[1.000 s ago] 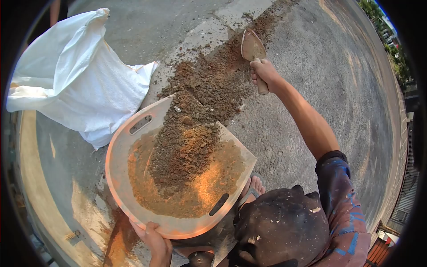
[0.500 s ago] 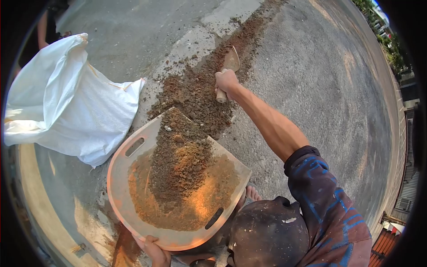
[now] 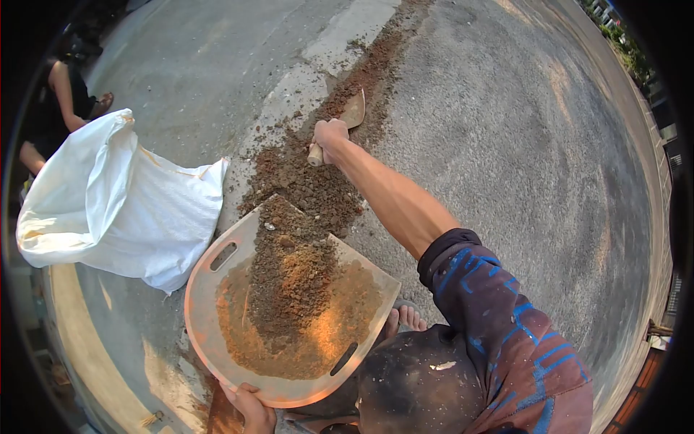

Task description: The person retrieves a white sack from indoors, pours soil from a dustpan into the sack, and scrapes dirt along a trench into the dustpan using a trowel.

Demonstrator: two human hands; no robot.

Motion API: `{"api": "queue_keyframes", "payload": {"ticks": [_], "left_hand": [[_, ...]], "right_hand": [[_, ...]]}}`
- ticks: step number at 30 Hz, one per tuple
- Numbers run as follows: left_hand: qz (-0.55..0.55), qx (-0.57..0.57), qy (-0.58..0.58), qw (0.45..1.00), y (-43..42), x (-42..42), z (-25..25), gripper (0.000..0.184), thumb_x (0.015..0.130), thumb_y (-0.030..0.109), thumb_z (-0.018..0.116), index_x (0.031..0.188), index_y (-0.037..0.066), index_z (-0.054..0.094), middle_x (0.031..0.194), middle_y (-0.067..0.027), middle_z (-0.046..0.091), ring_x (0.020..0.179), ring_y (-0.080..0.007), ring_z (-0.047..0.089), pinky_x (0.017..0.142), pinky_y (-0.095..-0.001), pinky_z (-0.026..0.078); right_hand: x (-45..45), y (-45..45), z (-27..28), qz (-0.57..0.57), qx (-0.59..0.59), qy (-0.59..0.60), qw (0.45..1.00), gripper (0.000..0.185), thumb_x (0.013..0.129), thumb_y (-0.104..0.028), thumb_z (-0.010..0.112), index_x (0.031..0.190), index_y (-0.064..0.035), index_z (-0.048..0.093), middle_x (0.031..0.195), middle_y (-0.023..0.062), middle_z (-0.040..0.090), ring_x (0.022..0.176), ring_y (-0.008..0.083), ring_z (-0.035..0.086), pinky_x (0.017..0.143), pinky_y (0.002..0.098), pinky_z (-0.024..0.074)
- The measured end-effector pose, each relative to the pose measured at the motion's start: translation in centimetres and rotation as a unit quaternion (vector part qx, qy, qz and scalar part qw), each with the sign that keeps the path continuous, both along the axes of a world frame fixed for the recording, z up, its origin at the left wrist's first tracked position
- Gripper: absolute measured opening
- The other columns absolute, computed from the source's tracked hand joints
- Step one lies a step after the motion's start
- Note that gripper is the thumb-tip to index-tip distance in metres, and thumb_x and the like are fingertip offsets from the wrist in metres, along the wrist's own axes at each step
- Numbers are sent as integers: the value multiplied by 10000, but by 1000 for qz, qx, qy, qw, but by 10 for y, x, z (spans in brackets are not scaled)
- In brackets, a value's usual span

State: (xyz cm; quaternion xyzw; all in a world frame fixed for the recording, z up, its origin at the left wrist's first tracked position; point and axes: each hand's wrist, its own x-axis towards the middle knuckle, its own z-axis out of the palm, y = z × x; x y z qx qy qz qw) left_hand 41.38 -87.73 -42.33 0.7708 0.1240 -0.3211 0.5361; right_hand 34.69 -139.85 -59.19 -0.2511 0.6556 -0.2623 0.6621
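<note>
My right hand (image 3: 331, 139) is closed round the wooden handle of a trowel (image 3: 353, 111). The trowel's blade lies against the strip of loose brown soil (image 3: 306, 173), pointing away from me. With its fingers curled over the near rim, my left hand (image 3: 251, 409) grips a shallow, scoop-like plastic tray (image 3: 206, 293) with cut-out handle slots. Dark soil and orange-brown grit (image 3: 296, 271) fill the tray's middle. The tray's straight far edge meets the soil on the ground.
A white woven sack (image 3: 170, 210) stands open at the left, its mouth facing left. Behind it, another person's arm (image 3: 63, 94) and sandalled foot show. My bent knee (image 3: 419, 383) and bare toes are beside the tray. Grey road (image 3: 499, 137) stretches to the right.
The view has shifted, bringing more of the other person and the sack's opening into sight. My right hand stays on the trowel at nearly the same spot on the soil; my left keeps the tray.
</note>
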Motion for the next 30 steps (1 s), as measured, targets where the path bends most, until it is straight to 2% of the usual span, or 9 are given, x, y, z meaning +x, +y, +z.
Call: {"api": "queue_keyframes", "payload": {"ticks": [4, 6, 11, 15, 19, 22, 25, 27, 30], "left_hand": [[-15, 26, -13, 999, -5, -3, 1, 835, 611, -65, 355, 1423, 113, 276, 1306, -126, 419, 1194, -313, 448, 1000, -394, 432], [7, 34, 0, 999, -7, -3, 6, 614, 775, -60, 313, 1372, 85, 312, 1173, -96, 461, 1035, -236, 502, 853, -320, 466], [1, 35, -5, 999, -6, -1, 10, 645, 729, -84, 312, 1353, 78, 325, 1148, -90, 455, 1011, -223, 494, 837, -304, 462], [-8, 11, -14, 1000, 0, -1, 4, 671, 677, -96, 333, 1329, 65, 335, 1156, -97, 447, 1019, -226, 481, 843, -304, 455], [4, 16, -16, 1000, -5, 0, 4, 681, 649, -98, 345, 1312, 58, 341, 1163, -104, 446, 1044, -236, 479, 859, -309, 453], [-1, 16, -16, 1000, -2, 1, 3, 675, 649, -98, 344, 1306, 56, 346, 1166, -105, 446, 1048, -237, 480, 861, -307, 451], [-1, 22, -15, 1000, -1, -1, 2, 629, 684, -95, 327, 1293, 63, 358, 1162, -99, 450, 1029, -228, 485, 843, -308, 456], [-7, 32, -17, 999, -2, -1, 3, 675, 672, -81, 319, 1325, 85, 359, 1141, -92, 455, 1031, -235, 492, 888, -326, 470], [-20, 43, -21, 999, -2, 1, 3, 480, 828, -43, 271, 1281, 78, 373, 1136, -81, 460, 984, -198, 491, 804, -291, 456]], "right_hand": [[5, 5, -4, -37, 2, -37, 999, 139, 849, -54, 488, 928, 54, 526, 802, 189, 617, 534, 259, 601, 416, 399, 490], [7, 7, 3, -12, -21, -55, 998, 114, 845, -17, 409, 941, 44, 411, 666, 158, 502, 478, 247, 508, 392, 381, 437], [-4, 9, -6, -11, -47, -88, 995, 81, 846, -41, 452, 884, 30, 458, 737, 153, 567, 504, 227, 549, 386, 366, 454], [-23, 9, 1, -84, -3, -301, 950, 85, 867, -73, 477, 904, -62, 401, 666, 29, 442, 474, 124, 436, 388, 310, 426], [-43, 35, 27, 26, -47, -207, 977, 106, 889, -88, 499, 929, -89, 400, 701, 23, 459, 488, 95, 446, 392, 280, 417], [-78, 75, 51, 242, -110, -122, 956, 120, 904, -130, 507, 941, -84, 403, 709, 15, 455, 494, 92, 457, 405, 280, 428], [-116, 125, 87, 440, -165, 4, 883, 178, 898, -189, 523, 976, -64, 423, 704, 82, 527, 518, 205, 553, 460, 350, 466], [-139, 157, 87, 545, -398, 97, 732, 215, 883, -218, 541, 995, -57, 454, 735, 186, 597, 620, 345, 609, 538, 418, 484], [-155, 186, 109, 638, -339, 223, 654, 233, 871, -225, 550, 1013, -59, 471, 781, 255, 613, 736, 425, 599, 602, 465, 484]]}}
